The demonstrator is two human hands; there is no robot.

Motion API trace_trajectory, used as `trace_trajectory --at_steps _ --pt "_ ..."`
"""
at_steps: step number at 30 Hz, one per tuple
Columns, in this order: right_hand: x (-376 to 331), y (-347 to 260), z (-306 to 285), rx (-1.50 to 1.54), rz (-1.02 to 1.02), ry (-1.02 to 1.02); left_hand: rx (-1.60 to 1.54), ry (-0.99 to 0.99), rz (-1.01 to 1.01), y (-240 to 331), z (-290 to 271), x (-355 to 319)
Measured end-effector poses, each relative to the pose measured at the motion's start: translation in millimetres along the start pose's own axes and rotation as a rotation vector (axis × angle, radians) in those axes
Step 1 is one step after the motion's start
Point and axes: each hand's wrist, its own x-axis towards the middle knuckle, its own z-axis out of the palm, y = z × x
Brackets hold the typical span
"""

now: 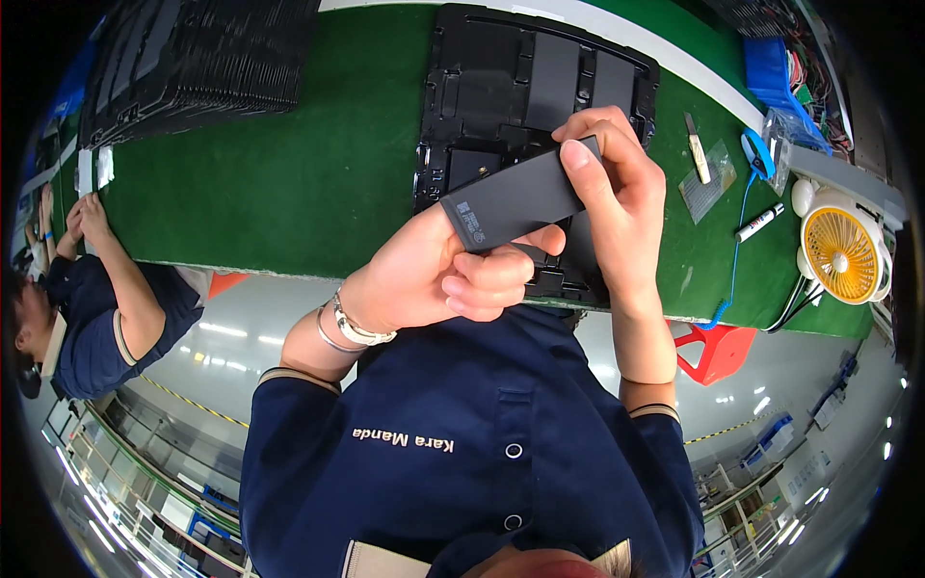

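Observation:
Both my hands hold a flat black rectangular device (525, 197), shaped like a power bank, tilted above the work table. My left hand (472, 275) grips its lower left end from beneath, with the fingers curled. At the upper right end my right hand (621, 183) pinches it, thumb on the top face. Small pale print shows near the left end. Under the hands lies a black moulded tray (477, 63) with compartments. Similar flat black pieces (555, 82) sit in its far part. My hands and the device hide much of its near part.
A tall stack of black trays (226, 58) stands far left on the green table (260, 183). To the right are a white-handled blade (699, 159), a marker (760, 223), a blue coiled cord (718, 313) and a fan (840, 243). Another person (125, 308) works at left.

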Motion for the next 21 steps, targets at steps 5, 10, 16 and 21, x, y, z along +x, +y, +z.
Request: trace_trajectory --at_steps 5,10,16,21 --pt "18.3 7.2 -14.1 0.065 0.006 -0.011 -0.042 0.105 0.122 6.7 -6.9 -4.2" --pt "52.4 31.4 -26.3 -0.637 -0.286 -0.118 0.026 0.110 0.222 26.8 -8.2 -7.9" --pt "50.9 26.2 -19.1 -0.981 -0.403 -0.263 -0.161 0.038 0.128 29.4 -5.5 -5.5" --pt "50.8 27.6 -20.3 -0.992 -0.444 -0.258 -0.162 0.013 0.129 30.3 -5.0 -3.5"
